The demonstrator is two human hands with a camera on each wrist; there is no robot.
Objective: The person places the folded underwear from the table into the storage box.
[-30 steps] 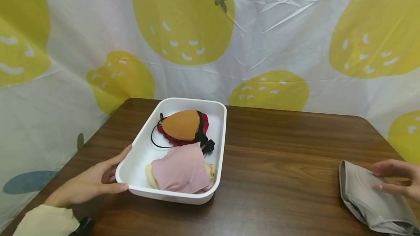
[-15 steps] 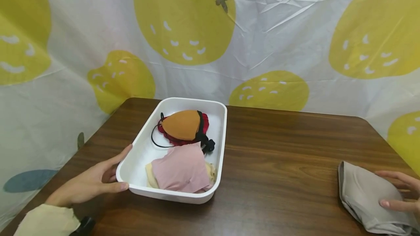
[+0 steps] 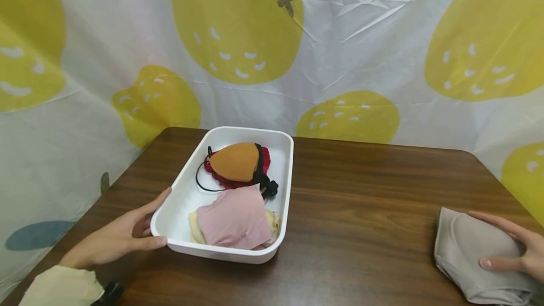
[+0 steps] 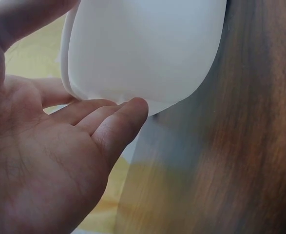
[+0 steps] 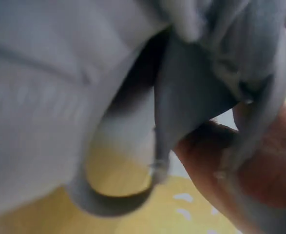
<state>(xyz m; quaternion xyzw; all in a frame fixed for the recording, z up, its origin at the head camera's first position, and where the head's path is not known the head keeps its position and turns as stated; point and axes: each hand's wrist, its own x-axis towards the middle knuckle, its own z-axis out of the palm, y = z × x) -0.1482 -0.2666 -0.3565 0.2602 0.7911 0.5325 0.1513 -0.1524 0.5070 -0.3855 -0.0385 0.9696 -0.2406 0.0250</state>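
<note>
My left hand holds the near left corner of a white plastic tray, thumb at the front rim and fingers along the left side. In the left wrist view, fingertips press against the tray's outer wall. At the far right, my right hand grips a folded grey bra, thumb on its rounded cup and a finger along its far edge. A strap loop of it hangs down in the right wrist view. The rest of the right hand lies beyond the head view's edge.
In the tray, an orange and red bra-like garment with black cords lies at the back. A pink and cream folded garment lies in front. The brown wooden table meets a lemon-print curtain behind.
My right hand has shifted its hold on the grey bra, thumb now lower on the cup. The bra has turned slightly and moved a little left. Left hand and tray stay put.
</note>
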